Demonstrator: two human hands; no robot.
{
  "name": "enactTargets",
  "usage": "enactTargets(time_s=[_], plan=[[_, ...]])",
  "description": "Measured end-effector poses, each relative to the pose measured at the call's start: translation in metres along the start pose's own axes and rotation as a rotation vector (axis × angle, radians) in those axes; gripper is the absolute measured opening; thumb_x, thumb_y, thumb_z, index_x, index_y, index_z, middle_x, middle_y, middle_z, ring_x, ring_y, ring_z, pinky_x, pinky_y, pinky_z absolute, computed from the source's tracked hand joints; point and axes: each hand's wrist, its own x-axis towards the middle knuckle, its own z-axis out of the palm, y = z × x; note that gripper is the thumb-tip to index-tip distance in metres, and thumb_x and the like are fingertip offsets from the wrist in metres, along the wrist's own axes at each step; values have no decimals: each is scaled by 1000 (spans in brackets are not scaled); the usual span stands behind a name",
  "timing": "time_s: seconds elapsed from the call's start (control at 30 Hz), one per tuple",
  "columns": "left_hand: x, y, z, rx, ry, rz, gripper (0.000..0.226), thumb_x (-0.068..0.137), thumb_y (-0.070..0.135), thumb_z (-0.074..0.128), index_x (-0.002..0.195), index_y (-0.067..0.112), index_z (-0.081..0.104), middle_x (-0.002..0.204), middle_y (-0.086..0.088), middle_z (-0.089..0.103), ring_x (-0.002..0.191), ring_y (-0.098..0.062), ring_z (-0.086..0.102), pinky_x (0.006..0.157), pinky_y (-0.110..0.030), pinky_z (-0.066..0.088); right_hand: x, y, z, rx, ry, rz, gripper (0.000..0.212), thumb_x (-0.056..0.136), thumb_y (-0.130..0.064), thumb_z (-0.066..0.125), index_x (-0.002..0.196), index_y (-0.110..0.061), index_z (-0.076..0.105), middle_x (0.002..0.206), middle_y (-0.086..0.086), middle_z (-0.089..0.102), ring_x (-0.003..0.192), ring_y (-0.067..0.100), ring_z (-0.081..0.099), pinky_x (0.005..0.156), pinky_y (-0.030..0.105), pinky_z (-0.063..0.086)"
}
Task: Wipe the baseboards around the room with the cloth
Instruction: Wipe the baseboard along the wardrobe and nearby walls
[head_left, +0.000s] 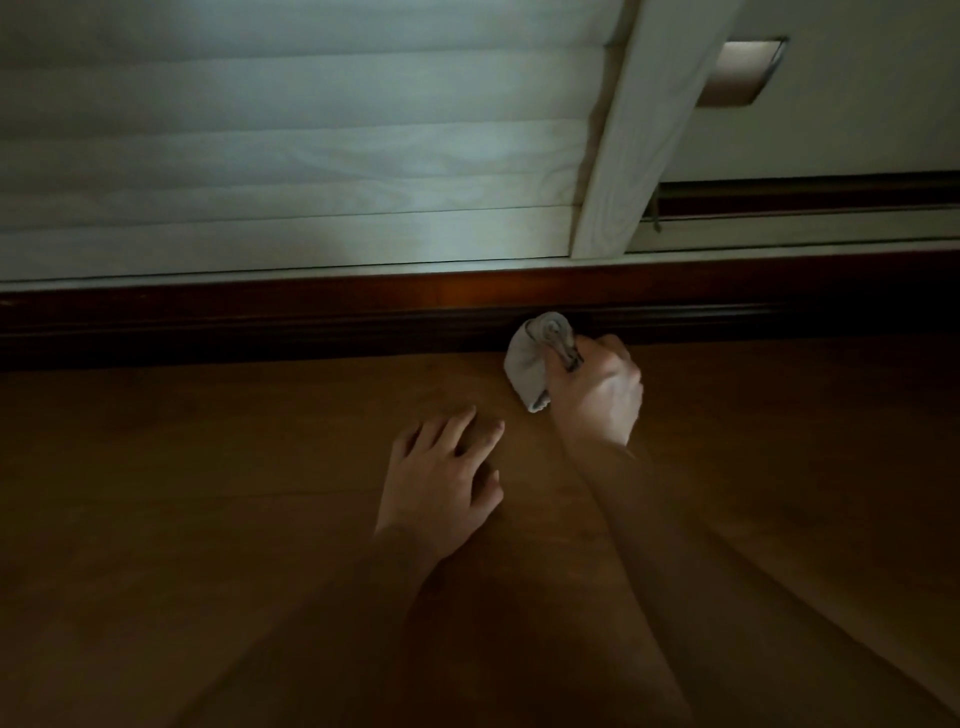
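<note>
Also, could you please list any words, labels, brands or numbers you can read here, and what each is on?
None can be read.
The cloth in the right hand shows dark marks, too blurred to tell if they are lettering.
The baseboard and louvred door carry no writing.

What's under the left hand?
The left hand lies flat, fingers spread, on the wooden floor. Only floor shows around it; the patch beneath the palm is covered. The cloth is in the right hand, at the baseboard.

glossy dark wood baseboard (311, 317), soft cloth (530, 364)
</note>
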Motion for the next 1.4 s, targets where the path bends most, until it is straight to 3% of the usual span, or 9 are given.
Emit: enactTargets(time_s=[0.2,0.5,0.57,0.7,0.9,1.03,1.27,1.4], plan=[[2,8,1,-14,8,-30,57,92,55,37,147,41,41,155,2,39,140,-20,36,116,-51,28,6,15,-11,17,17,0,26,88,-34,70,92,-9,73,93,10,62,77,32,63,63,39,51],[3,14,0,-13,35,-37,58,89,52,41,145,38,48,151,-1,45,136,-24,43,113,-52,31,10,12,-15,-7,-79,-83,25,89,-36,68,92,-11,71,99,8,62,78,32,63,62,35,48],[5,15,-1,1,23,-22,58,90,52,45,147,38,46,153,-1,43,137,-24,41,114,-52,29,17,27,-23,-17,-49,-38,24,90,-34,68,92,-10,71,97,10,62,80,31,63,62,32,44],[17,13,-3,38,1,46,59,93,51,49,149,37,43,156,-1,40,139,-25,38,115,-53,29,24,51,-38,6,32,102,26,92,-35,66,90,-9,72,96,11,62,82,29,62,66,33,49],[25,24,-4,49,26,30,59,90,48,57,146,34,49,151,-3,44,135,-26,40,110,-54,36,29,46,-36,-11,-65,11,26,91,-38,66,94,-13,72,101,8,61,84,29,62,66,33,46],[27,32,-4,43,53,18,59,87,46,63,143,31,51,148,-5,48,131,-29,45,106,-55,40,32,60,-41,8,3,56,25,91,-35,67,87,-11,70,94,8,60,79,28,63,63,31,45],[29,35,-3,48,47,16,60,88,46,62,144,31,50,148,-6,48,133,-30,43,106,-54,40,33,58,-40,2,-40,7,26,91,-37,66,92,-12,71,99,8,62,85,28,63,69,38,52],[30,37,-3,41,47,14,59,88,44,62,144,31,49,148,-5,48,134,-30,43,108,-55,39,30,53,-37,0,-28,-19,27,91,-38,66,92,-12,72,98,7,61,83,28,63,66,34,49]])
